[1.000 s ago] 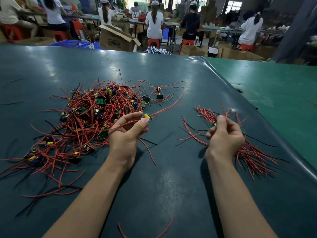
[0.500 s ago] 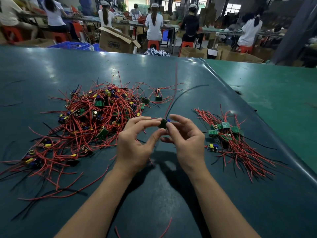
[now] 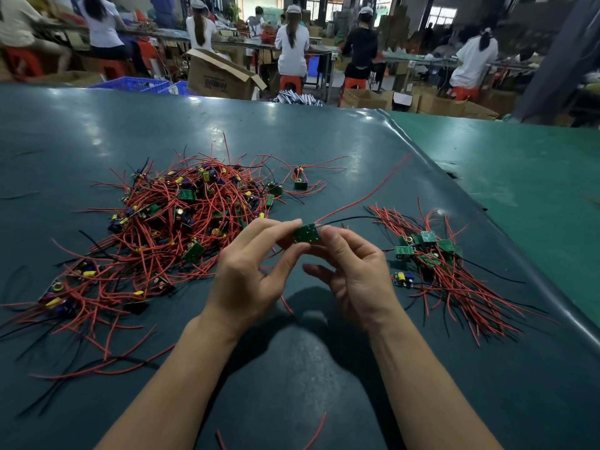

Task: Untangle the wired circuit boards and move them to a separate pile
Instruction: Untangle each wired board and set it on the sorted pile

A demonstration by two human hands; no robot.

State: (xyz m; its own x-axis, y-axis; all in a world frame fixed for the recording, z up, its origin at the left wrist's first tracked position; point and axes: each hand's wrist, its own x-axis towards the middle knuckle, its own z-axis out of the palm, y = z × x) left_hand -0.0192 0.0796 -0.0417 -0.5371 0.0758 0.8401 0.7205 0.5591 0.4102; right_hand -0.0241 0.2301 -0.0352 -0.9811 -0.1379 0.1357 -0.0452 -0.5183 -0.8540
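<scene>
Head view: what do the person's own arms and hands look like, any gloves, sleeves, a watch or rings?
Both forearms are bare to the bottom edge of the picture, with no sleeve showing. The left hand and the right hand wear no gloves. No watch, wrist strap or ring shows. Fingernails look short and unpainted.

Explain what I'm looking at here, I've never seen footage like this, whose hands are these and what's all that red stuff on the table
There is no machine here. A person wears a camera on the head, so the single view looks down over their own forearms. The left hand and right hand together pinch one small green circuit board between their fingers; its red and black wires trail away to the right. On the dark green table mat, the big tangled pile at left is more such boards knotted in red wires. The smaller pile at right holds boards already separated. Behind, other workers sit at benches.
</scene>
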